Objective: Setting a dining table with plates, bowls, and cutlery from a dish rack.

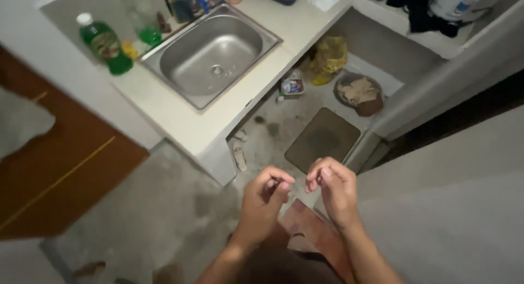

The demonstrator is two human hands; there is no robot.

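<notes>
Head view shows your left hand [265, 199] and right hand [333, 188] with fingers curled nearly shut, gripping nothing visible, the steel sink [210, 54] in the counter [174, 114] at eleven o'clock.

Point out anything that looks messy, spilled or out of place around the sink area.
Litter lies on the floor under the counter: a crumpled yellow bag, a small packet and a pale scrap. Dark stains mark the concrete beside the mat. The sink looks empty. Both hands are curled, holding nothing clear.
</notes>
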